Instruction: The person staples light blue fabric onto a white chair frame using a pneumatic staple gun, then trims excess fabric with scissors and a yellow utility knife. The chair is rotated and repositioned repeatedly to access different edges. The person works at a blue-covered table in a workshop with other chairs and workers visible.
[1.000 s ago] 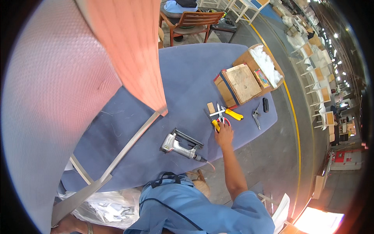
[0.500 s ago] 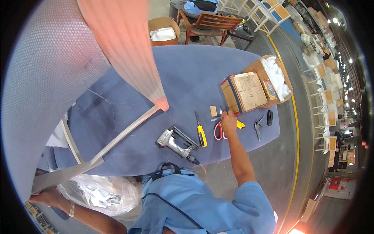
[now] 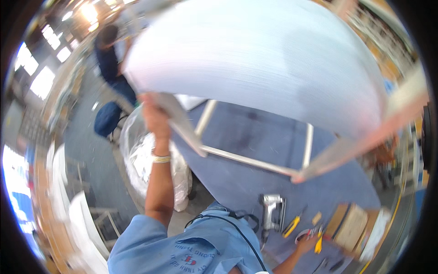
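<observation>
Fingers of the left hand (image 3: 157, 122) were wrapped around the upper end of the left rail (image 3: 183, 127) of a wooden frame (image 3: 248, 160), left of centre in the frame of view, and no gap was seen between palm and wood, though the edges were blurred. A large pale panel (image 3: 255, 59) was carried above the frame, filling the upper middle of the picture. From the left hand, the bulk of the frame lay to the right; its left rail was slanted down and rightward, and the long axis of its lower bar was run from the centre toward the lower right. The right hand (image 3: 305, 245) was placed well apart from the frame, at the lower right, so that the left was the nearer of the two. Beside the right hand's fingers were found red-handled scissors (image 3: 301, 234) and a yellow-handled tool (image 3: 318, 245), the latter just to the right, with its long axis roughly upright in the picture; whether the hand was closed on either could not be told through the blur. Both were seen over the blue worktop (image 3: 228, 182), where a yellow screwdriver (image 3: 291, 227) and a staple gun (image 3: 273, 214) were laid to the left of that hand, and a wood-topped box (image 3: 347, 224) was set to its right.
</observation>
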Demonstrator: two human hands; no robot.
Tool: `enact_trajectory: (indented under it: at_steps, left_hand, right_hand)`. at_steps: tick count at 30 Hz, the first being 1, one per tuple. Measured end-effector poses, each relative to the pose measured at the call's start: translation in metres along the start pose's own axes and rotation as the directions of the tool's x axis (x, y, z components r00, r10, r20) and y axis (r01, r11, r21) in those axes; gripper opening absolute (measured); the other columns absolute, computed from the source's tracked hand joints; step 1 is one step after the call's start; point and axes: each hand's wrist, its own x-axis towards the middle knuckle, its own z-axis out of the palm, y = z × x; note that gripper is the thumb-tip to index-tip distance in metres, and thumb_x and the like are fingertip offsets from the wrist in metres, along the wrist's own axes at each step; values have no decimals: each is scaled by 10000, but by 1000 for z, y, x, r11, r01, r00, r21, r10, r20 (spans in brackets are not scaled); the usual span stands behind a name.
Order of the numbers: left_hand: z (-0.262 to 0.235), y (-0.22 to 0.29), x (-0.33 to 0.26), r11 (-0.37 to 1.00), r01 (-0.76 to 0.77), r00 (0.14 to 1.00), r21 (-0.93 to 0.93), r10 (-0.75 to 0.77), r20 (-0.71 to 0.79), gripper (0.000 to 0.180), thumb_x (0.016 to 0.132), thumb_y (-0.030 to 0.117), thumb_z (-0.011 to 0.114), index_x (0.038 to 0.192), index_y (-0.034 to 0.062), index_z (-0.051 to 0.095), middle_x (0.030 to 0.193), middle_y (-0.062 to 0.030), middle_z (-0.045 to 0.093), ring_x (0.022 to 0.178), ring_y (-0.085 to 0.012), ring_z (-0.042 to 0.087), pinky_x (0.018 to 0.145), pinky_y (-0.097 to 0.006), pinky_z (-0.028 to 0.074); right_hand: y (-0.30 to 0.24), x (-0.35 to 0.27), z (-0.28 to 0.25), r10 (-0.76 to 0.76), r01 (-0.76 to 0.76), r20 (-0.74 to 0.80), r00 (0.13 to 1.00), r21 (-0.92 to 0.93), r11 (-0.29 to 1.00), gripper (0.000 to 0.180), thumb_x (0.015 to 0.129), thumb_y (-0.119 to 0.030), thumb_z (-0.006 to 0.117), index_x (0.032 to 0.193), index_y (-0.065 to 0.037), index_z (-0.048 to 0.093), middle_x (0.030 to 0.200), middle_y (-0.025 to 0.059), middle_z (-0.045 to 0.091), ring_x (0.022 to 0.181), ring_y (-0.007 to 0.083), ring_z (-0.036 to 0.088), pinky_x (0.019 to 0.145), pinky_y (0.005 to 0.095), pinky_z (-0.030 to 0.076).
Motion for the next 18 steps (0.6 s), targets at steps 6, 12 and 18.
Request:
enact_trajectory:
  at_steps: [6,12,18]
  left_hand:
    - [-11,56,-34,993,-90,992,-81,82,-99,398,1070,335,604,1268,-8,646,1242,-84,656,1073,-189,662,934,-280,511]
    - [-13,88,-21,850,-451,890,270,450,71,437,807,100,880,1180,31,665,1293,-179,642,1128,-280,691,996,-384,542]
    - [-15,93,-12,862,-420,907,284,402,122,227,783,68,881,937,51,716,1250,-161,659,1033,-290,717,918,-353,569]
  right_hand:
    - [-28,39,-11,-325,317,-17,946,-173,932,406,905,-250,742,1235,-25,674,1109,176,724,1037,367,690,909,441,541]
    - [-211,20,-30,-162,32,311,937,384,923,518,857,-400,769,1208,-33,670,986,136,711,894,307,687,781,400,536]
    - [-392,14,-122,-451,-390,495,743,867,309,707,805,-560,792,1230,-20,625,913,123,672,800,271,655,689,383,511]
